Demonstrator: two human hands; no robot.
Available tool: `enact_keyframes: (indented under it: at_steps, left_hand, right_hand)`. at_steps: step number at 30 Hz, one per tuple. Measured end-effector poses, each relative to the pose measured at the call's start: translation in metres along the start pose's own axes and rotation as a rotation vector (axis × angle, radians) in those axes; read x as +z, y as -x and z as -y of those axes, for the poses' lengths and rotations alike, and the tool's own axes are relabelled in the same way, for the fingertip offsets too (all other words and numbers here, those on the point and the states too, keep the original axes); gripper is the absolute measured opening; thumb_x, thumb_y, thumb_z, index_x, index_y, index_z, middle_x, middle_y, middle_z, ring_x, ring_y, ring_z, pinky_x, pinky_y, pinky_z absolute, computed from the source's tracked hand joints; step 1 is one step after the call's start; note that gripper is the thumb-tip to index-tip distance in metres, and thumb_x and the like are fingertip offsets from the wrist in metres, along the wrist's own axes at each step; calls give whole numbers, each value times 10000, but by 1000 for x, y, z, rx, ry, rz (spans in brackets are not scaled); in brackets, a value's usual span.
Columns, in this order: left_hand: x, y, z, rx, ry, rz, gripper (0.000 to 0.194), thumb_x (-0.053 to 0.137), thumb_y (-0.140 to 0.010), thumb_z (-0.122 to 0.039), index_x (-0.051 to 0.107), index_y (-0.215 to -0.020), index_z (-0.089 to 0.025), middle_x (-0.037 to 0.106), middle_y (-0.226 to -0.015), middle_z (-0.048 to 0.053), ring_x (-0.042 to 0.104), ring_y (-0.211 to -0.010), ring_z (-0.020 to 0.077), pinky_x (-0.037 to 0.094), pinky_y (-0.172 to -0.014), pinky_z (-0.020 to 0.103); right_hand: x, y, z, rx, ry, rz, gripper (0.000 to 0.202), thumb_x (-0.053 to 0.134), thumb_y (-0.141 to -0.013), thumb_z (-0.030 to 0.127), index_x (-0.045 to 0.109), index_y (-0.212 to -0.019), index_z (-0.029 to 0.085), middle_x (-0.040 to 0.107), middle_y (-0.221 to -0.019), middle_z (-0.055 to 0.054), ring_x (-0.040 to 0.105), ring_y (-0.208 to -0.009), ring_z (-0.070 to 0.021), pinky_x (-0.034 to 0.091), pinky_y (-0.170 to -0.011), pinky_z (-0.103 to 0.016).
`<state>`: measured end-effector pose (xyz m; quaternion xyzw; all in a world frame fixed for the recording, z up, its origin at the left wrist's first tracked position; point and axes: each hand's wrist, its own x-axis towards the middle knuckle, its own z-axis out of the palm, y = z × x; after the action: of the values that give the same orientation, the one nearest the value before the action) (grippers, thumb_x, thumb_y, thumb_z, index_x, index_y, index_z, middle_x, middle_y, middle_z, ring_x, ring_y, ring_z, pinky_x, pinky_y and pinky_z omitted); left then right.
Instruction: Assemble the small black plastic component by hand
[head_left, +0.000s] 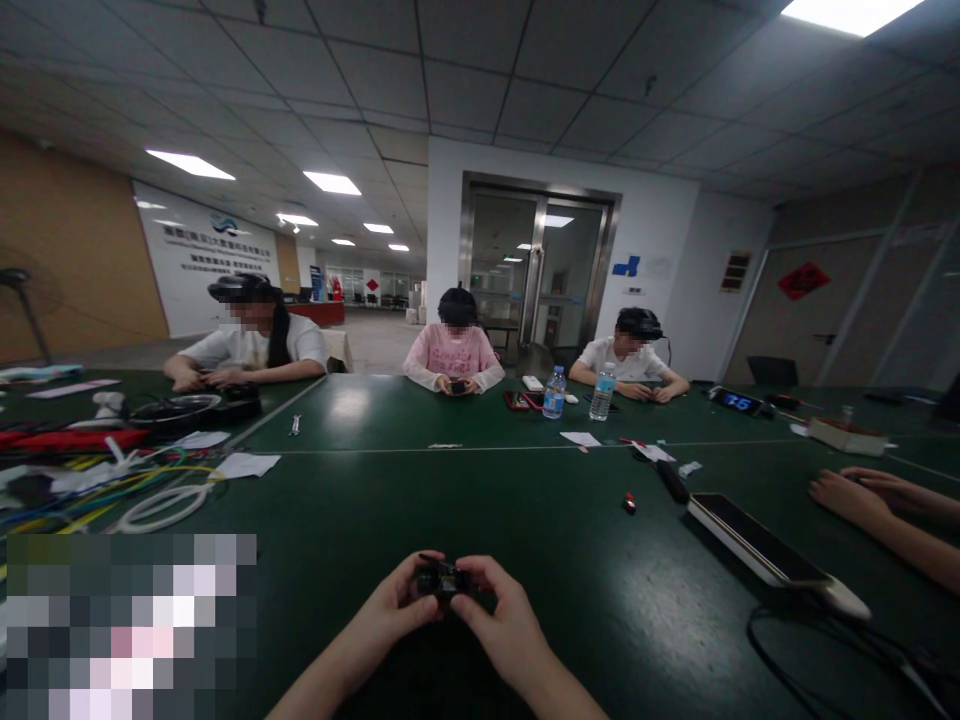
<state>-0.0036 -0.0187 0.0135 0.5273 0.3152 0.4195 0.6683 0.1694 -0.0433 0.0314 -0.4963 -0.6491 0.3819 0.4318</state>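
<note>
A small black device (448,578) is held up between both hands over the dark green table (337,530), near its front edge. My left hand (396,600) grips its left end between thumb and fingers. At its right end, my right hand (499,610) has thumb and fingers closed on it. The thumbs are on the near side of the device. Fine details of the device are too dark to make out.
Cables (165,505) and papers lie at the left. To the right are a phone (757,540) on a white object, a small red item (629,503) and a person's hands (862,495). Bottles (554,393) stand farther back, near three seated people.
</note>
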Motion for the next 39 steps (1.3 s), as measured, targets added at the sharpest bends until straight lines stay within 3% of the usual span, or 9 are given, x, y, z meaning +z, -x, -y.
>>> enact_keyframes:
  at_steps: [6, 15, 26, 33, 39]
  left_hand:
    - [1, 1, -4, -21, -70, -9, 454, 704, -645, -295, 537, -1058, -208, 625, -922, 31, 551, -742, 167, 415, -703, 312]
    - [1, 2, -3, 12, -68, -8, 397, 701, -650, -347, 568, -1001, -216, 645, -981, 48, 552, -990, 261, 382, -858, 372]
    - [-3, -2, 5, 30, -43, 11, 431, 714, -619, -404, 570, -981, -218, 641, -960, 61, 566, -947, 271, 394, -821, 374]
    - [-4, -1, 4, 5, -12, -22, 430, 713, -620, -386, 573, -994, -226, 647, -964, 64, 558, -990, 294, 359, -903, 429]
    - [-6, 2, 8, -1, 14, 27, 470, 735, -584, -399, 570, -994, -240, 653, -961, 68, 562, -987, 306, 357, -914, 462]
  right_hand:
    - [2, 2, 0, 17, -21, 11, 265, 586, -722, 189, 599, -984, 227, 638, -973, -13, 567, -948, -206, 419, -859, -336]
    - [4, 3, 2, -22, -68, 11, 274, 591, -713, 180, 599, -986, 203, 647, -977, -30, 576, -950, -207, 416, -861, -334]
    - [4, 1, -1, 25, -31, 22, 288, 596, -710, 199, 600, -998, 211, 648, -986, -32, 580, -932, -211, 417, -833, -334]
    - [9, -5, -11, 39, -15, 40, 318, 609, -708, 239, 590, -1024, 207, 640, -1009, -47, 581, -935, -222, 429, -825, -335]
    - [7, 4, -1, 60, -29, 18, 317, 602, -697, 177, 596, -1013, 210, 636, -996, -46, 574, -926, -220, 431, -825, -335]
